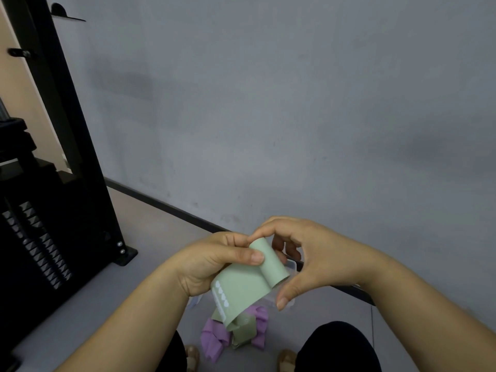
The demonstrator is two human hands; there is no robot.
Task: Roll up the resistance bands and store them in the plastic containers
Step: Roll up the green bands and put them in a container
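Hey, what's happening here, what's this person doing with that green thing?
A person holds a partly rolled green resistance band. The left hand grips it with the thumb against the roll; the right hand curls round the roll's ends. The loose tail hangs toward purple bands heaped on the floor. A clear plastic container shows just behind the hands.

My green band (241, 288) looks smooth, matt rubber; the container (291, 265) is clear plastic; the rack (67, 103), matt black metal.
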